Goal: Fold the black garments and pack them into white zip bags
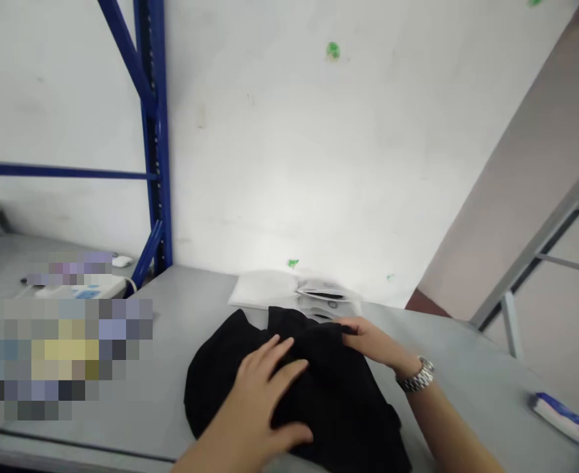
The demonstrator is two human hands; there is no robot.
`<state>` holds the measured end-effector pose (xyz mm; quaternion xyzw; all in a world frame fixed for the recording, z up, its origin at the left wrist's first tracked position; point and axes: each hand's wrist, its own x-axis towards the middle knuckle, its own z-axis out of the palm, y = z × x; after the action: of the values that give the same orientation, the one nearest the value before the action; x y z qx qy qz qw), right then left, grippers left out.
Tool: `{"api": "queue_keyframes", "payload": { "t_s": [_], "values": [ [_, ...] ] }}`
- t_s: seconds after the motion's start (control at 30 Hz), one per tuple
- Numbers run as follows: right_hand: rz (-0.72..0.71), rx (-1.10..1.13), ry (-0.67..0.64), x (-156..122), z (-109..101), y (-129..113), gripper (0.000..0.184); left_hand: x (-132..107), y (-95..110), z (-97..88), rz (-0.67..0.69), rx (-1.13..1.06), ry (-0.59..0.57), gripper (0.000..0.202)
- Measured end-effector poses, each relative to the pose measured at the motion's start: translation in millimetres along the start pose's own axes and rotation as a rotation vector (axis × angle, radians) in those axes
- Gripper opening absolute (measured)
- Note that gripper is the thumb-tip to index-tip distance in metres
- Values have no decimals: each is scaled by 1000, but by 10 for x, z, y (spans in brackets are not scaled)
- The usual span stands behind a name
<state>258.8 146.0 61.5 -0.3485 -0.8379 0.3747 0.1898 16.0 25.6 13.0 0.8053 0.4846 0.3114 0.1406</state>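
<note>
A piece of black cloth (338,401), perhaps a garment, lies bunched on the grey table (146,381) in front of me. My left hand (264,394) rests over its left part, fingers spread and apart. At the cloth's upper right edge, my right hand (368,338) pinches the fabric between thumb and fingers; a metal watch (417,376) is on that wrist. Just behind the cloth, against the wall, lie a flat white packet (264,290) and a clear plastic bag (331,299) with something dark showing at its opening.
A blue metal rack post (158,144) stands at the back left. White power strips (94,286) and blurred-out items lie on the left. A blue and white packet (562,417) sits at the right, near a grey metal frame (510,295). The white wall (309,157) closes the back.
</note>
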Motion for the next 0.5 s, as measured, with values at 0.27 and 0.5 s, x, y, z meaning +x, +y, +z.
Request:
{"api": "queue_keyframes", "payload": {
  "t_s": [0.27, 0.5],
  "values": [
    [101, 652, 497, -17, -45, 271, 23, -44, -214, -248, 186, 182, 281, 31],
    [302, 287, 10, -293, -475, 321, 29, -505, -637, -739, -400, 168, 184, 27]
  ]
}}
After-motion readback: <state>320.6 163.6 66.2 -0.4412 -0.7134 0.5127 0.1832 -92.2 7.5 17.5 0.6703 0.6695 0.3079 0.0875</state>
